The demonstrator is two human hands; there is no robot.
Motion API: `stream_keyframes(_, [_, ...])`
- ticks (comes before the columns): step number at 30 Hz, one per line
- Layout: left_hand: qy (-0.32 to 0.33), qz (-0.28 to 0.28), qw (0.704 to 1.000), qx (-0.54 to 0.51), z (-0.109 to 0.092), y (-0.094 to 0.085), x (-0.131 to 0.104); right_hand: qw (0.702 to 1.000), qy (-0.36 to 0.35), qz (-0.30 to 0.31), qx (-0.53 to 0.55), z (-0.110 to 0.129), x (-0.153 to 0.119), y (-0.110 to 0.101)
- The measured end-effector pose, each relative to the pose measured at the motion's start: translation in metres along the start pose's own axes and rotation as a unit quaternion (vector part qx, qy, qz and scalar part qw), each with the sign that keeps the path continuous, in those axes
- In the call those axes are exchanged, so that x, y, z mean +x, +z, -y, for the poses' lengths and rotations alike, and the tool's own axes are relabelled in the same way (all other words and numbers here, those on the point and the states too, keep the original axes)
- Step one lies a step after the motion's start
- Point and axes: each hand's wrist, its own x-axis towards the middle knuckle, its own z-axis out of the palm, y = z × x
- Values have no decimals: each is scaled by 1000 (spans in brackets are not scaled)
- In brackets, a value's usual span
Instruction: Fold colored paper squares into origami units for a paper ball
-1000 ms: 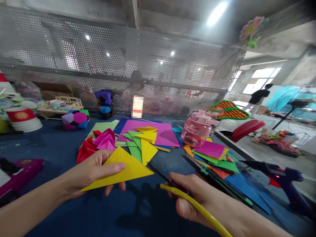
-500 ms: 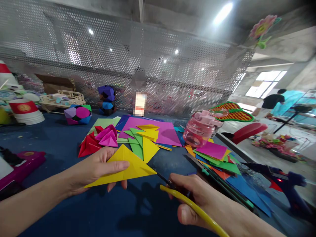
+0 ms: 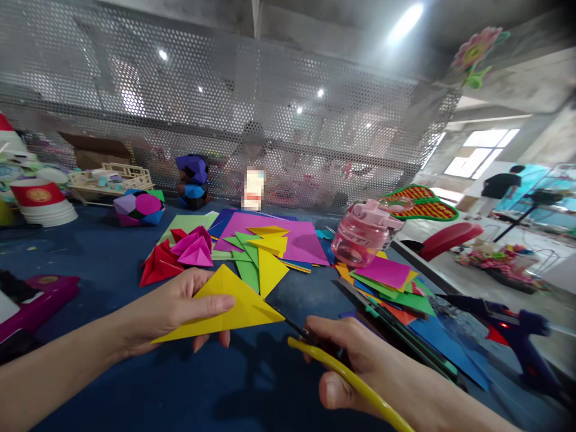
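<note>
My left hand [image 3: 193,303] pinches a folded yellow paper triangle [image 3: 220,309], thumb on top and fingers beneath. My right hand [image 3: 346,357] is wrapped round scissors with yellow handles [image 3: 346,375]; their dark blades reach the triangle's right corner. How far the blades are parted cannot be made out. Beyond the triangle lie folded yellow pieces [image 3: 271,273] and green pieces [image 3: 247,264], partly on a purple sheet [image 3: 306,240]. Folded red paper [image 3: 161,264] and magenta paper [image 3: 197,247] sit just past my left hand.
A pink bottle [image 3: 360,237] stands at the right, near stacked coloured papers [image 3: 387,273]. Dark green-edged tools [image 3: 396,324] and a blue glue gun [image 3: 508,327] lie farther right. Paper balls [image 3: 139,209] and red-white cups [image 3: 44,203] are at the left. A person [image 3: 501,183] stands in the background.
The view has shifted slightly, and my right hand with the scissors sits a little farther left. The left hand's hold on the yellow triangle looks the same.
</note>
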Motion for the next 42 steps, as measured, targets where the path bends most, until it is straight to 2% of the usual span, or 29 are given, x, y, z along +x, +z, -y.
stream_keyframes(13, [-9, -3, 1000, 19, 0, 1, -2, 999, 45, -7, 29, 2, 4, 4])
stream_keyframes(32, [-1, 6, 1000, -7, 3, 1, -1, 998, 16, -14, 58, -4, 5, 7])
stream_keyframes(42, [-14, -2, 1000, -4, 1, 2, 0, 998, 3, -22, 53, 1, 4, 6])
